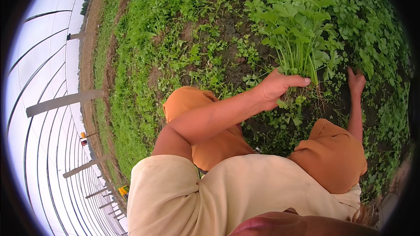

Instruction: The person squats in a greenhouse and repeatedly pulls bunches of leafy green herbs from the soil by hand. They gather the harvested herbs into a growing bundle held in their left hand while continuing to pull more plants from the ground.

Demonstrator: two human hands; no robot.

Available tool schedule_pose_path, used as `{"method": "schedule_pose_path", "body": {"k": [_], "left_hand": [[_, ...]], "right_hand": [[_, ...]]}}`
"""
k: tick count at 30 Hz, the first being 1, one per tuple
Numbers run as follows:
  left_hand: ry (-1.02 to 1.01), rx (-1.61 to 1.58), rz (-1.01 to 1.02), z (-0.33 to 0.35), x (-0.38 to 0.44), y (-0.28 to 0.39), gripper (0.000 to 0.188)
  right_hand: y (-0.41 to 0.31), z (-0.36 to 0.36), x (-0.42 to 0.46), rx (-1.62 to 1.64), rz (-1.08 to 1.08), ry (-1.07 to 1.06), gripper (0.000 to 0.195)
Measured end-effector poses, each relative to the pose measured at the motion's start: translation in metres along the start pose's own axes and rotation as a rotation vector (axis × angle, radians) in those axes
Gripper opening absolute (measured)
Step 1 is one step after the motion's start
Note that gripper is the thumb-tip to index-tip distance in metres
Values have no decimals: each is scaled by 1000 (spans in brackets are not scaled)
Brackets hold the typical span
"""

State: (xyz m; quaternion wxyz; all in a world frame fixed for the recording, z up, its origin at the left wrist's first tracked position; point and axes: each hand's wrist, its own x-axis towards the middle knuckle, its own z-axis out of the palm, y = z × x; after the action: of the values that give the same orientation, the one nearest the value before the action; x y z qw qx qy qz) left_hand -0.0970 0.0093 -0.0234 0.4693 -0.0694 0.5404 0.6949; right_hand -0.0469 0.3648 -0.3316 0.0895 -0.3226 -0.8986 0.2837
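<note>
My left hand [279, 87] is closed around the lower stems of an uprooted bunch of celery-like greens [298, 46]. Thin stalks and broad leaves point up and away from me, and pale roots [321, 100] hang below the thumb. To the right, my right hand [356, 80] is down at the edge of the standing leafy plants [370, 42], close to the soil. Its fingers are partly hidden, so whether it grips a stem cannot be told. Both hands are in front of my bent knees.
Dark soil [234, 67] with scattered low plants lies ahead. A denser green bed [131, 68] runs along the left. Concrete posts [65, 101] and curved greenhouse hoops [36, 67] stand beyond it. Farther off are a yellow object [124, 190] and a small figure, seemingly a person [83, 139].
</note>
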Motion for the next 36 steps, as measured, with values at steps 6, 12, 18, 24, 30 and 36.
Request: {"method": "schedule_pose_path", "body": {"k": [6,12,18,24,30,36], "left_hand": [[58,13,-17,-5,7,-6,36],[81,16,-28,-3,6,-4,34],[74,14,-51,-6,1,-4,32],[89,40,-9,-7,1,1,30],[73,-138,-155,1,14,-4,29],[199,-96,-92,0,12,-19,27]], "right_hand": [[-11,-2,-14,336,193,68,33],[-12,-9,-14,488,260,101,27],[-11,-9,-16,603,310,101,22],[-23,-5,-27,787,261,124,21],[4,-41,-1,1234,451,404,18],[-75,-121,-41,1477,284,-126,17]]}}
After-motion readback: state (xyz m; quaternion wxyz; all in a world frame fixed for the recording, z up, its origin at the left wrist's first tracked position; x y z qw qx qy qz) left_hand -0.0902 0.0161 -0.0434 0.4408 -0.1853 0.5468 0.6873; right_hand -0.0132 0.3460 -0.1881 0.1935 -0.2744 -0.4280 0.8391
